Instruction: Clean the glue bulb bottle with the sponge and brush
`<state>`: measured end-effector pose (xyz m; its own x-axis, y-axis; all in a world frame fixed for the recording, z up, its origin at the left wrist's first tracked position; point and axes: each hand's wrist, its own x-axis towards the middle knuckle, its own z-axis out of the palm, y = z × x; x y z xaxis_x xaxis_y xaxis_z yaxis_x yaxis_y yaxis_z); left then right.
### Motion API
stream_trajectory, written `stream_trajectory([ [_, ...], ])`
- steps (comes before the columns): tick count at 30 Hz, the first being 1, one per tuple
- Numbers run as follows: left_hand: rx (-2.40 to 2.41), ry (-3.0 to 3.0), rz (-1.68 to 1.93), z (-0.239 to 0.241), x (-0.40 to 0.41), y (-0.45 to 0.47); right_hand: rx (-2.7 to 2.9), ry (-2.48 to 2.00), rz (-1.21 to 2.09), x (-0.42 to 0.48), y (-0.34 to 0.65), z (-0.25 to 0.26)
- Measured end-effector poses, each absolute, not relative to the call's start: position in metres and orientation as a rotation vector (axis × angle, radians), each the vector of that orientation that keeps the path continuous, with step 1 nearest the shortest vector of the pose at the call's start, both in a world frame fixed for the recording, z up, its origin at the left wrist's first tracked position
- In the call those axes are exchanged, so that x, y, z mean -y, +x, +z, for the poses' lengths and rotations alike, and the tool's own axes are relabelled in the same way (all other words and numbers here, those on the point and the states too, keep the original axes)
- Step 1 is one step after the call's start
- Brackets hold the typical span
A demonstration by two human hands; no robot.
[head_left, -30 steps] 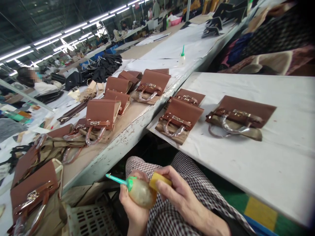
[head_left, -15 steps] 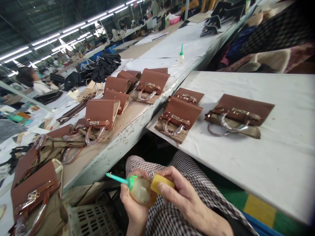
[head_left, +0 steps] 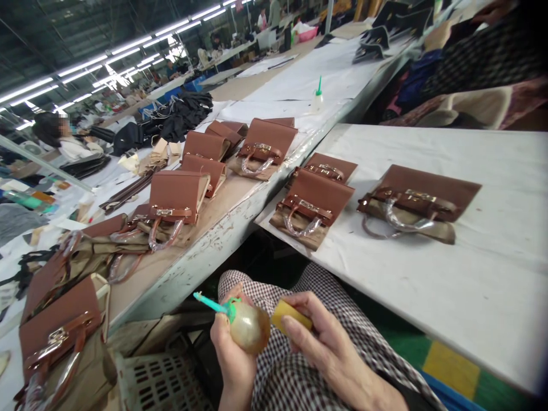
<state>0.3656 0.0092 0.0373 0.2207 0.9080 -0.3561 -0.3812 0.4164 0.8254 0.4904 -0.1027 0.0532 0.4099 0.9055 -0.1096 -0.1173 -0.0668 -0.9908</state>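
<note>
My left hand [head_left: 233, 357] is wrapped round a small rounded glue bottle [head_left: 248, 327] with a green nozzle [head_left: 210, 304] that points up and left. My right hand [head_left: 329, 354] pinches a yellow block [head_left: 291, 314] right beside the bottle's side. Both hands sit over my lap in checked trousers [head_left: 295, 377], below the table edges. On the white table [head_left: 471, 285] ahead lie brown handbags [head_left: 417, 202], [head_left: 314, 208] with plastic-wrapped handles.
A long bench [head_left: 205, 257] on the left carries several more brown bags [head_left: 177, 200] and beige pieces. A second glue bottle [head_left: 317, 100] stands far up the bench. A grey plastic crate [head_left: 158, 385] sits by my left knee. A co-worker sits at far left.
The bottle has turned in my left hand, its nozzle now tilted more upward. The yellow block has drawn slightly away from the bottle to the right.
</note>
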Motion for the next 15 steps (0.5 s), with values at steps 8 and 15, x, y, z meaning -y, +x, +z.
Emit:
stream_trajectory([
  [8,-1.006,0.615,1.061,0.040,-0.006,0.369,0.994,-1.537,0.915,0.100,0.483,0.034],
  [15,-0.905,0.560,1.057,0.045,-0.007,0.372,0.795,-1.412,0.896,0.101,0.486,0.047],
])
